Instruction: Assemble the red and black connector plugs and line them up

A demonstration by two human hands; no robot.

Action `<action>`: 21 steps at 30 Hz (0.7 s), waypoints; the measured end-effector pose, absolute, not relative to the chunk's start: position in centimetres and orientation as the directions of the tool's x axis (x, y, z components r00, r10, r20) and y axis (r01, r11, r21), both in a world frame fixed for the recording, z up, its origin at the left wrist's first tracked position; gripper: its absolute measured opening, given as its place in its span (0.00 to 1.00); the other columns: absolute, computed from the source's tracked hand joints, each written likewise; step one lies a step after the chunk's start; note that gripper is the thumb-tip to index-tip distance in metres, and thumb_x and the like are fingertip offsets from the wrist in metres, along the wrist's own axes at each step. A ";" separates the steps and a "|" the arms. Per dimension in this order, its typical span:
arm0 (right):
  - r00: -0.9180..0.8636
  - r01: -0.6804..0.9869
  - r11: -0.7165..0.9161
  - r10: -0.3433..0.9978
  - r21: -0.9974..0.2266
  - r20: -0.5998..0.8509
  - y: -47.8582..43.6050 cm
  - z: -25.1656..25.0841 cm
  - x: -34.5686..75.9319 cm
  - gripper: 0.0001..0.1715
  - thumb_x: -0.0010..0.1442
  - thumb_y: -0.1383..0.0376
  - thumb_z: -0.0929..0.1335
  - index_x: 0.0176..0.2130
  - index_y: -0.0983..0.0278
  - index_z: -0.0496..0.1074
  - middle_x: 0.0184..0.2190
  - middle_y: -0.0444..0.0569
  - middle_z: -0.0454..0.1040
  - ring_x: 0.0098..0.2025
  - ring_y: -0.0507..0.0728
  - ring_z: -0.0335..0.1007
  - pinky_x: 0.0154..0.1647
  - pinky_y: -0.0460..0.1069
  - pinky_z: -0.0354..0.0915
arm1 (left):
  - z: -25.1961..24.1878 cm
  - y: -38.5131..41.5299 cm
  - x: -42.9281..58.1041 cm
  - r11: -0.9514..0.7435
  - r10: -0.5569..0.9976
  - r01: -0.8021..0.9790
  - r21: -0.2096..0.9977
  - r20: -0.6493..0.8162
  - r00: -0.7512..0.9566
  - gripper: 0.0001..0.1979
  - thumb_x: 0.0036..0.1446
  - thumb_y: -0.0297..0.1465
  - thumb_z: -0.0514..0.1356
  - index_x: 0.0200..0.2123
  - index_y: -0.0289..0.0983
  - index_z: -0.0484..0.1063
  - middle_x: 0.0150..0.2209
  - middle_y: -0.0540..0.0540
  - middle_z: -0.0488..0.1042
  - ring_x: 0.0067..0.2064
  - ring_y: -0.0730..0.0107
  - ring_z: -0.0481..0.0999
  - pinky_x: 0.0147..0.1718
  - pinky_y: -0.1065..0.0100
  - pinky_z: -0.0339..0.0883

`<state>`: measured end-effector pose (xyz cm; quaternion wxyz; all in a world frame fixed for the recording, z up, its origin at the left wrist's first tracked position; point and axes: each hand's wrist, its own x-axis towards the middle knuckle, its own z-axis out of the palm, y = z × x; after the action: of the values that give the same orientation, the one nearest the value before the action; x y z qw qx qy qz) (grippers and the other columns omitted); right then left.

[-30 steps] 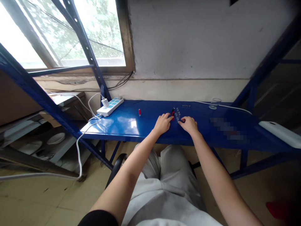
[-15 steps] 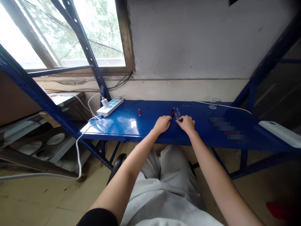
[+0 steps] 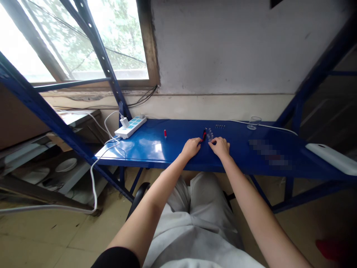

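Observation:
My left hand [image 3: 191,147] rests low over the blue tabletop with its fingers curled. Its fingertips hold the near end of a small red-and-black object [image 3: 204,134], whose kind I cannot make out. Just to the right, my right hand [image 3: 220,146] pinches the near end of a clear, bumpy plastic piece [image 3: 210,134] between thumb and forefinger. The two small objects lie side by side. Behind them is a row of several tiny metallic pieces [image 3: 220,126]. Off to the left stands a small red cylinder with a pale lower end [image 3: 165,133].
A white power strip [image 3: 131,126] with a plug and cables lies at the blue table's [image 3: 139,149] left end. A clear glass [image 3: 254,123] and a white cable are at the back right. A white device [image 3: 333,158] lies at the right edge. Blue metal posts frame the table.
My left hand has shifted very slightly left and toward me along the red-and-black object. My right hand has barely moved, still pinching the clear plastic piece.

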<state>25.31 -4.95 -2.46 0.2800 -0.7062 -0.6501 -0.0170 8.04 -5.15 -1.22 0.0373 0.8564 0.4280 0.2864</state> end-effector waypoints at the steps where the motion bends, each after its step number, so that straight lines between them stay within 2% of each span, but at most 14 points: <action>1: 0.150 0.927 0.009 0.908 -0.376 0.391 -5.0 -2.5 25.3 0.11 0.54 0.58 0.64 0.31 0.62 0.72 0.39 0.51 0.71 0.44 0.61 0.63 0.41 0.55 0.55 | -1.1 -5.2 8.1 -0.623 0.762 0.716 0.316 0.451 0.465 0.14 0.56 0.25 0.51 0.45 0.37 0.68 0.45 0.44 0.74 0.46 0.65 0.72 0.46 0.66 0.64; 10: 0.121 0.913 0.070 0.895 -0.403 0.430 -5.7 -2.4 25.1 0.10 0.54 0.59 0.64 0.29 0.62 0.71 0.35 0.50 0.72 0.41 0.59 0.64 0.38 0.52 0.55 | -1.3 -5.1 8.0 -0.595 0.779 0.730 0.336 0.464 0.422 0.14 0.57 0.26 0.51 0.46 0.37 0.68 0.44 0.45 0.74 0.45 0.65 0.73 0.46 0.66 0.64; 16: 0.100 0.920 0.081 0.898 -0.383 0.429 -5.7 -2.4 25.1 0.10 0.54 0.59 0.64 0.30 0.62 0.71 0.35 0.50 0.72 0.41 0.59 0.64 0.39 0.52 0.55 | -1.2 -4.3 8.2 -0.524 0.826 0.755 0.394 0.452 0.337 0.10 0.56 0.31 0.55 0.41 0.38 0.71 0.40 0.46 0.75 0.42 0.64 0.74 0.43 0.67 0.65; 21: 0.088 0.920 0.097 0.893 -0.380 0.441 -5.7 -2.7 25.2 0.10 0.54 0.59 0.64 0.30 0.62 0.71 0.36 0.50 0.72 0.41 0.59 0.64 0.39 0.52 0.56 | -1.0 -3.8 8.7 -0.493 0.846 0.746 0.448 0.447 0.291 0.08 0.56 0.30 0.55 0.36 0.38 0.74 0.36 0.46 0.76 0.39 0.65 0.74 0.40 0.67 0.65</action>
<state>25.21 -5.66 -2.66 0.3050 -0.6716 -0.6748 -0.0220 8.66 -3.76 -0.98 0.0764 0.7997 0.4979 0.3268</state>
